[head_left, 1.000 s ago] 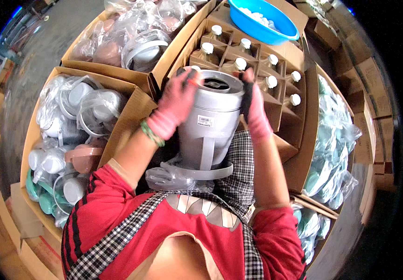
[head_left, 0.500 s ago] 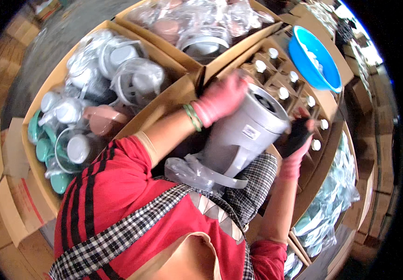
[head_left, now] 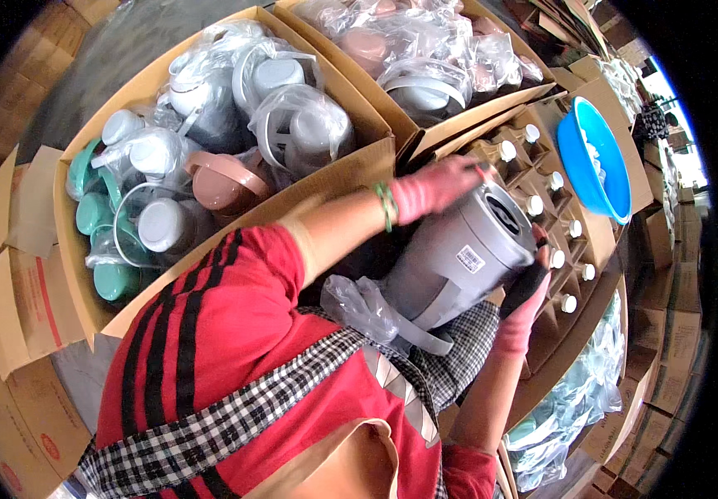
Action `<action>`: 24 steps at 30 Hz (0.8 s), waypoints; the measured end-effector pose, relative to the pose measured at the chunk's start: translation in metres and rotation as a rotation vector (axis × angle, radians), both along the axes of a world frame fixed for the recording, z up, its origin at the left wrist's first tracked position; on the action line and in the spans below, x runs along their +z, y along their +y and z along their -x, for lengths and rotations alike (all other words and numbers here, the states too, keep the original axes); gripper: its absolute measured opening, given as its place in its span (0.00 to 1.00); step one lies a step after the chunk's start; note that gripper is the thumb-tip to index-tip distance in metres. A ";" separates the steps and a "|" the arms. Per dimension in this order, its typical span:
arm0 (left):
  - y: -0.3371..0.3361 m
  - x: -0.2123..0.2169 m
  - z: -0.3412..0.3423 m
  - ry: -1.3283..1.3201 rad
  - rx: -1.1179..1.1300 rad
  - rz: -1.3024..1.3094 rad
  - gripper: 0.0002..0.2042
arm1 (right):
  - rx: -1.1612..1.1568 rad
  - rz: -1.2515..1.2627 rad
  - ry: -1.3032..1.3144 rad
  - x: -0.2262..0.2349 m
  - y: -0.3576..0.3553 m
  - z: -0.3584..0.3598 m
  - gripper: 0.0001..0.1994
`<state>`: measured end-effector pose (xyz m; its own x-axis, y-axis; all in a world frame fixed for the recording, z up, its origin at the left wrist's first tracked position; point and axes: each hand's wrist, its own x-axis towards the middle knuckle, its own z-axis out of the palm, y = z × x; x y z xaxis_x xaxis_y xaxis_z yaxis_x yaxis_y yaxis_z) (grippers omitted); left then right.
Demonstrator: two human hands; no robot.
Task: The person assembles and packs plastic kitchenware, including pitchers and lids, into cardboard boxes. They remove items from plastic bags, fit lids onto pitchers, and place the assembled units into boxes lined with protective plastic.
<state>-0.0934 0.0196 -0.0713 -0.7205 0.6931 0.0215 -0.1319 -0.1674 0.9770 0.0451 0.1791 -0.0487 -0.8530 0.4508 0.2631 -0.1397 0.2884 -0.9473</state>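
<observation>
You seem to be steadying the tilted grey canister [head_left: 446, 262] left of the bottle box [head_left: 552, 333]: right hand [head_left: 527, 279] along its box-facing side, left hand [head_left: 440, 186] opposite; whether either clamps, I cannot tell. The next move calls for even support.

In view: grey container [head_left: 452, 259] tipped rightward, blue basin [head_left: 578, 166] farther right.
</observation>
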 end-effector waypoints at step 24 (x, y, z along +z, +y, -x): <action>-0.004 0.006 0.013 -0.193 -0.460 -0.348 0.19 | -0.018 -0.044 -0.110 0.045 -0.029 -0.034 0.15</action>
